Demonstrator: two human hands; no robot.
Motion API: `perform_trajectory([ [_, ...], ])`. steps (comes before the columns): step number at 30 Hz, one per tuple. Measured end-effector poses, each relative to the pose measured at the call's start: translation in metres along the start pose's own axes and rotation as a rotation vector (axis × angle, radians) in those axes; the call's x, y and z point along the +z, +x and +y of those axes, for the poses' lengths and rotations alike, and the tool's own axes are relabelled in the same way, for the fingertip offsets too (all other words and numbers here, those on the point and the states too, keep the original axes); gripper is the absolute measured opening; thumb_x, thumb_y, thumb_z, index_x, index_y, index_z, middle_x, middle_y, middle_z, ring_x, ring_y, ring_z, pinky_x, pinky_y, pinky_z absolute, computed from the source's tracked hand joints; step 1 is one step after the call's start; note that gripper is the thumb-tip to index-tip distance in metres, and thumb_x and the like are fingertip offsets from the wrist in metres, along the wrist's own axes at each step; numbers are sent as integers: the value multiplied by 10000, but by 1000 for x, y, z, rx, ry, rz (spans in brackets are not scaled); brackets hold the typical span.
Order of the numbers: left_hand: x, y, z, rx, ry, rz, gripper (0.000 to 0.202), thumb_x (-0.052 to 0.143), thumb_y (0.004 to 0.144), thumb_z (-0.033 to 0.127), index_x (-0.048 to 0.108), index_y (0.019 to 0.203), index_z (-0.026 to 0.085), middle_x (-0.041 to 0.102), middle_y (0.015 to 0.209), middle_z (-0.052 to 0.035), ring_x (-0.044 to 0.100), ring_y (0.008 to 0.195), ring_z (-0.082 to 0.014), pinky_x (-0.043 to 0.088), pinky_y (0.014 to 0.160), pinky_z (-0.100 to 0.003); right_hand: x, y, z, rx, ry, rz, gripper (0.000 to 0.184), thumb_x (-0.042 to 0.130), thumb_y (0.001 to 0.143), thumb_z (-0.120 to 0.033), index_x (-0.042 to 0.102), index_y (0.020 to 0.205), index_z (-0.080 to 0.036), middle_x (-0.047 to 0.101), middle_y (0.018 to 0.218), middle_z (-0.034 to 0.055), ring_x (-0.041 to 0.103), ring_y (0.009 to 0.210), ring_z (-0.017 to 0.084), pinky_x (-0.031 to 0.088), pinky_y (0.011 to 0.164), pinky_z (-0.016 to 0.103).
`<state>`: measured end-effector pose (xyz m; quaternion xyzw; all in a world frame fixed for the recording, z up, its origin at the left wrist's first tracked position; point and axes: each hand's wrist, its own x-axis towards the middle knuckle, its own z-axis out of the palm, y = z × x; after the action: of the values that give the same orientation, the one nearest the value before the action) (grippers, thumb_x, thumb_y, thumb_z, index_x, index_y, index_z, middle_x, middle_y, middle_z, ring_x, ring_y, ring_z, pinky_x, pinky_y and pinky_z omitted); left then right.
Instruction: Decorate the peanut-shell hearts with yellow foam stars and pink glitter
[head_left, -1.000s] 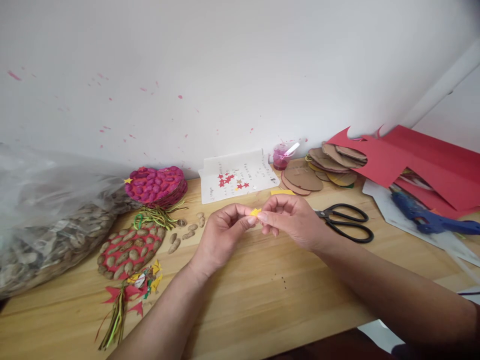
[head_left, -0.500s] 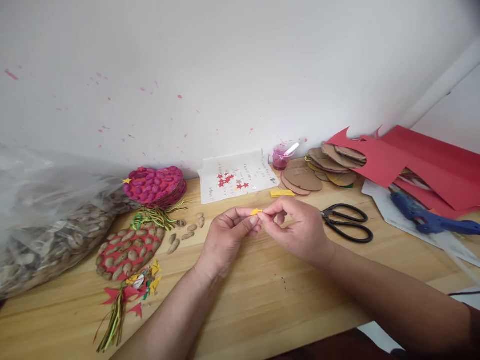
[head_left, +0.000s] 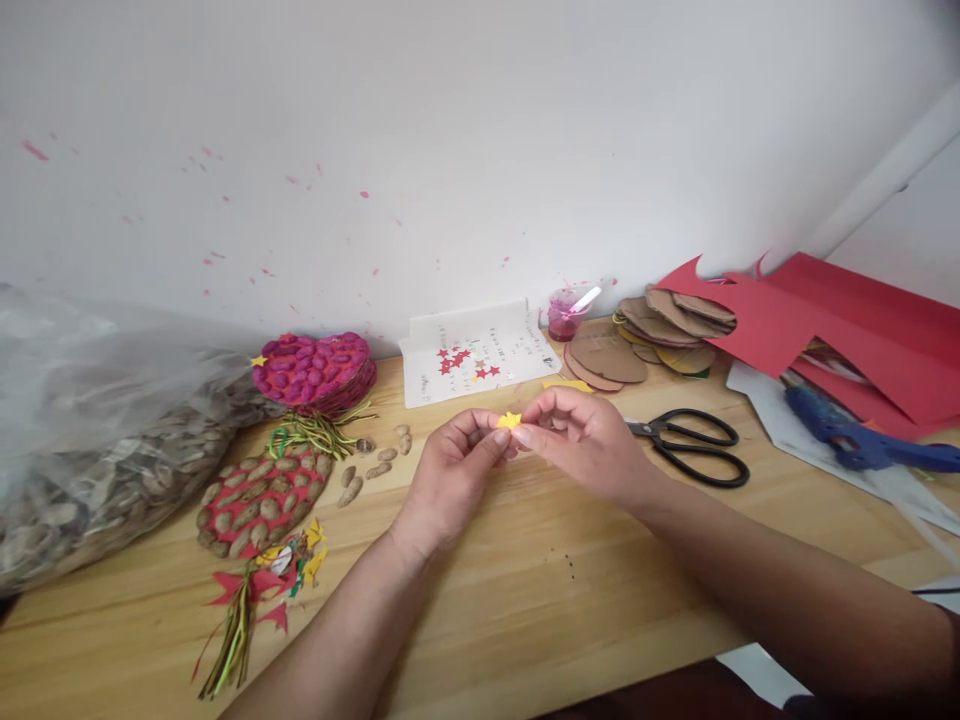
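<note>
A small yellow paper star (head_left: 509,420), its lower part covered by fingertips, is pinched between both hands above the middle of the wooden table. My left hand (head_left: 459,462) grips it from the left with thumb and forefinger. From the right, my right hand (head_left: 585,442) holds its other side, fingers curled. Black-handled scissors (head_left: 694,445) lie just right of my right hand. Beyond the hands, a white sheet (head_left: 480,340) bears several small red stars (head_left: 452,360). A yellow paper strip (head_left: 566,385) lies partly hidden behind my right hand.
Left are a clear bag of peanuts (head_left: 135,480), a purple peanut-covered stack (head_left: 315,375) and a red disc with peanuts (head_left: 262,500). Paper scraps (head_left: 289,570) lie below. Right are cardboard discs (head_left: 607,355), red paper (head_left: 780,315) and a blue glue gun (head_left: 862,435). A paint cup (head_left: 564,315) stands behind.
My right fingers have shifted on the yellow star, whose points now show more upright and open. The view has moved slightly.
</note>
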<state>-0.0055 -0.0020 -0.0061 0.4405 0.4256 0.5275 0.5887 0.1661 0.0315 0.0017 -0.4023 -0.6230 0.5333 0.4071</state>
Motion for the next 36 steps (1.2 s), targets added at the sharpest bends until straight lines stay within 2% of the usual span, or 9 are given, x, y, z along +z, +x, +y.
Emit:
perform_trajectory([
  [5,-4,2,2,38,61,-80,260,761,858,410,689,876,161,722,781,-45,631,751,-163,474,757,-295,-4,5,-3,123,113,-74,335,846,743,-488,685,782,-197,717,694,14,655,640,140,479,515,237],
  [12,-8,2,0,6,35,-143,253,749,885,400,673,915,160,745,845,-66,654,804,-177,495,824,-336,-6,4,-2,159,232,-163,321,818,778,-488,680,755,-199,712,670,1,607,572,104,436,495,218],
  [16,-6,3,0,-18,-14,-114,274,802,834,409,706,893,159,747,801,-51,668,785,-166,507,822,-319,-4,2,-6,96,141,-76,288,820,776,-440,668,761,-196,714,671,3,601,574,104,448,520,225],
  [21,-3,4,1,-38,3,-5,311,883,724,426,759,829,162,736,763,-35,634,710,-140,496,723,-271,0,-2,-6,-25,-23,66,194,782,796,-347,662,777,-195,698,688,-2,611,597,115,475,561,246],
  [25,-4,4,1,-46,43,28,306,884,720,415,778,838,153,725,756,-32,603,689,-122,477,688,-249,1,-5,0,-125,-199,124,142,737,830,-302,658,773,-198,675,678,-15,537,541,93,418,506,234],
  [28,-4,3,3,-43,58,31,298,877,729,401,769,840,146,715,746,-26,597,686,-118,471,685,-243,1,-6,1,-151,-246,128,141,732,836,-302,652,781,-199,678,706,-15,536,543,87,416,506,229],
  [32,-3,2,4,-34,38,15,298,860,751,403,740,840,145,717,742,-22,609,695,-122,476,705,-246,1,-4,-3,-34,-94,47,165,748,820,-327,643,819,-199,703,748,3,621,634,116,479,566,236],
  [36,-4,2,3,-24,27,-18,305,836,783,413,723,867,143,751,777,-50,640,732,-138,480,726,-254,-2,1,-7,104,46,-38,226,766,791,-390,661,835,-194,697,706,13,672,672,154,477,522,232],
])
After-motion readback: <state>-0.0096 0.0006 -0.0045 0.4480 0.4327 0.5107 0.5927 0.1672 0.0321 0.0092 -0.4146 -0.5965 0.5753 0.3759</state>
